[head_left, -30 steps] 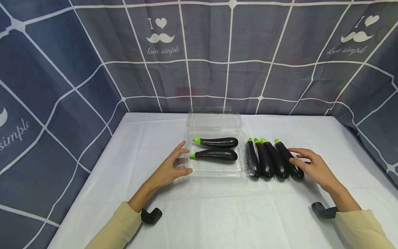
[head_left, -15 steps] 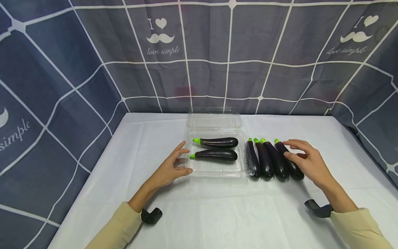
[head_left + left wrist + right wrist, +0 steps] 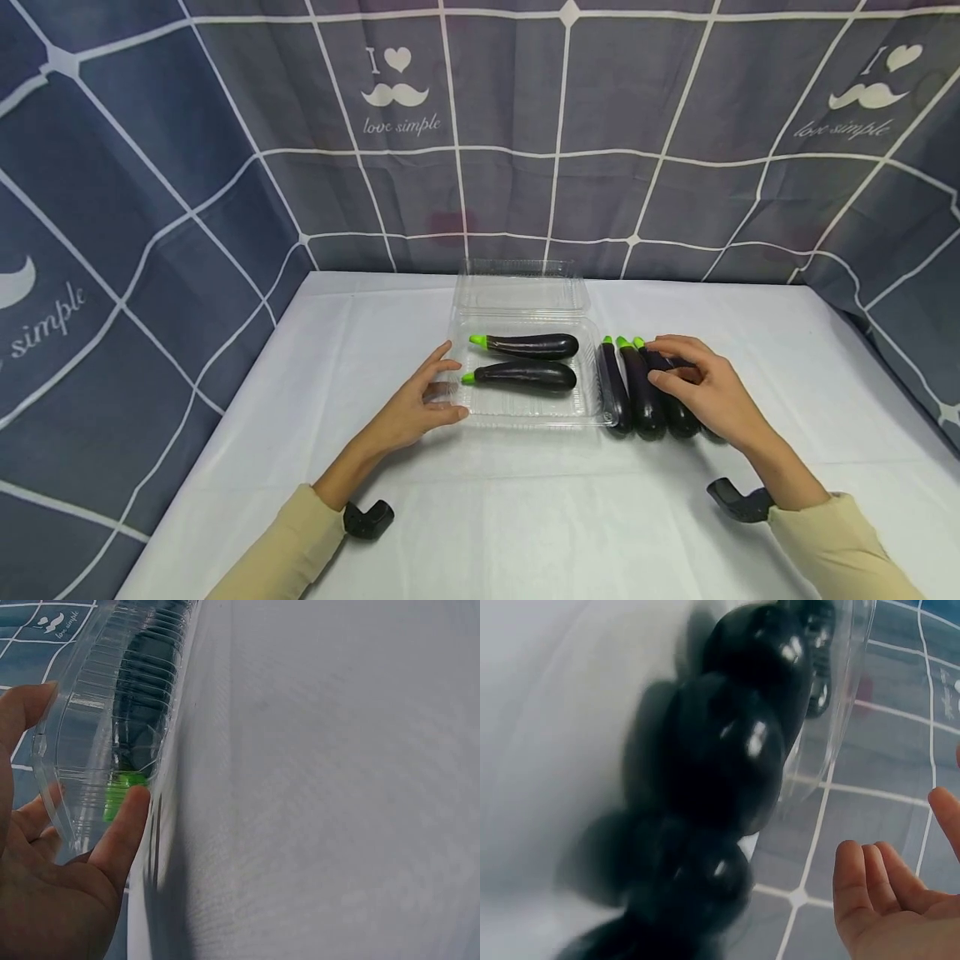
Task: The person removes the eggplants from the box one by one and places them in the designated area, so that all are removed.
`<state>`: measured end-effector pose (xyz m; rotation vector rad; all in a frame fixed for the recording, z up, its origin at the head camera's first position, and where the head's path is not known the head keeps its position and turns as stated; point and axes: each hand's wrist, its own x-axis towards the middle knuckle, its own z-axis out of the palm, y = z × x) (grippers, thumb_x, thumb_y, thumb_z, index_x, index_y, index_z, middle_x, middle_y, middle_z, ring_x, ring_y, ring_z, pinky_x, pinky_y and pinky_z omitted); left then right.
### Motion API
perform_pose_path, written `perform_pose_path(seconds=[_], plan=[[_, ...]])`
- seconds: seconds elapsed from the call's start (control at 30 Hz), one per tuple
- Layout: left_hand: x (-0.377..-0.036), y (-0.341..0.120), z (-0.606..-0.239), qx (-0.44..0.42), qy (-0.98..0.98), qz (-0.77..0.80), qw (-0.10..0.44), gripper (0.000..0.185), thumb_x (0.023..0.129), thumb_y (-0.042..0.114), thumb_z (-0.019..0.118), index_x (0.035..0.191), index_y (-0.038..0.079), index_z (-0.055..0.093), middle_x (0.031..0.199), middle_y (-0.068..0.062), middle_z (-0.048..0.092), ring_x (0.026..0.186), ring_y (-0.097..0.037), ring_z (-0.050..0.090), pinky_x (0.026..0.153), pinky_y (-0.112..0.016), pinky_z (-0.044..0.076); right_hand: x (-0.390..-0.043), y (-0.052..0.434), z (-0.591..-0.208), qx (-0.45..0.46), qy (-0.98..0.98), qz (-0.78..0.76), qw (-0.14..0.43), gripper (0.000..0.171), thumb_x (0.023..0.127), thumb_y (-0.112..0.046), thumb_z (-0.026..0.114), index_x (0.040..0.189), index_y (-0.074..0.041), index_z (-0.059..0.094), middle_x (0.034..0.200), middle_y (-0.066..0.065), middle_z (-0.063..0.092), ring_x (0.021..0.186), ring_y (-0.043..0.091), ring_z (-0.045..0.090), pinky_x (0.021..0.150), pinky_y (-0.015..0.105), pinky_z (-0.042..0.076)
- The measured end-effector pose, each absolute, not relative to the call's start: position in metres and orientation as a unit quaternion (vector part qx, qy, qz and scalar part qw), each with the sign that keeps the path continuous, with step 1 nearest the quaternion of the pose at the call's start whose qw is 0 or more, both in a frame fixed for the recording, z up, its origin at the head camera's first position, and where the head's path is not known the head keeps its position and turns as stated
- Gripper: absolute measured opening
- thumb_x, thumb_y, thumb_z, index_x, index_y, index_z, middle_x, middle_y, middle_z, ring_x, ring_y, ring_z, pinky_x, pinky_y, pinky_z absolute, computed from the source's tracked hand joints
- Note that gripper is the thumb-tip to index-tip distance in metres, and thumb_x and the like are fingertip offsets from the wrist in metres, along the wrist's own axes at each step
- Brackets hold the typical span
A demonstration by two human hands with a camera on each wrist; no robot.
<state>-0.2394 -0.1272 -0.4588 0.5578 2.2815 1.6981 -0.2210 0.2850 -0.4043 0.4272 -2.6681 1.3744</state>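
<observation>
Hovering over the rightmost eggplant (image 3: 678, 410) in the row beside the clear tray (image 3: 592, 398) — right hand (image 3: 708, 392) is nearest, fingers curled above it, not clamped; long axis runs away from the person, stem far. Left hand (image 3: 420, 402) rests straight-fingered against the tray's left wall.

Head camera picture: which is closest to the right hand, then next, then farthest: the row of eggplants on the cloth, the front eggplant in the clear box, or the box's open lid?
From the right hand:
1. Row of eggplants, right of the clear box; the hand is over its right end.
2. Front eggplant, inside the box, to the left.
3. Open lid, at the back.
</observation>
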Motion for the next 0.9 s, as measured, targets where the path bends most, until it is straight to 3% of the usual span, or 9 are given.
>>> perform_pose_path(seconds=[0.23,0.33,0.47,0.53,0.9], plan=[[-0.241,-0.128,-0.458,0.193,0.778,0.586,0.119,0.063,0.087,0.015,0.077,0.140,0.001,0.044,0.165,0.001,0.006,0.132,-0.043,0.040,0.100,-0.045,0.048,-0.232,0.261,-0.403,0.174,-0.866,0.468,0.032,0.035,0.095,-0.012,0.067,0.129,-0.004,0.062,0.135,0.009,0.052,0.105,0.028,0.059,0.084,0.016,0.049],[-0.241,-0.126,-0.459,0.193,0.777,0.587,0.119,0.064,0.087,0.014,0.077,0.140,0.001,0.044,0.165,0.001,0.006,0.132,-0.044,0.040,0.099,-0.045,0.048,-0.235,0.252,-0.403,0.185,-0.865,0.465,0.027,0.035,0.095,-0.014,0.067,0.129,-0.005,0.063,0.135,0.009,0.053,0.113,0.031,0.056,0.094,0.031,0.049],[-0.243,-0.123,-0.459,0.196,0.774,0.589,0.122,0.063,0.087,0.014,0.077,0.140,0.002,0.044,0.165,0.001,0.005,0.133,-0.044,0.039,0.100,-0.044,0.048,-0.239,0.239,-0.404,0.191,-0.863,0.468,0.025,0.033,0.095,-0.015,0.068,0.126,-0.007,0.064,0.136,0.012,0.052,0.127,0.031,0.046,0.106,0.054,0.036],[-0.243,-0.123,-0.460,0.198,0.773,0.590,0.122,0.063,0.088,0.014,0.077,0.140,0.001,0.044,0.165,0.000,0.005,0.133,-0.044,0.039,0.100,-0.044,0.047,-0.241,0.233,-0.405,0.193,-0.861,0.470,0.021,0.033,0.094,-0.015,0.068,0.126,-0.007,0.064,0.136,0.013,0.052,0.130,0.031,0.044,0.107,0.059,0.032],[-0.239,-0.127,-0.459,0.185,0.780,0.585,0.123,0.063,0.086,0.014,0.078,0.139,0.002,0.045,0.165,0.004,0.006,0.134,-0.043,0.039,0.101,-0.044,0.047,-0.249,0.197,-0.416,0.235,-0.838,0.491,-0.032,0.032,0.093,-0.016,0.069,0.125,-0.010,0.066,0.139,0.014,0.051,0.131,0.030,0.043,0.108,0.061,0.031]])
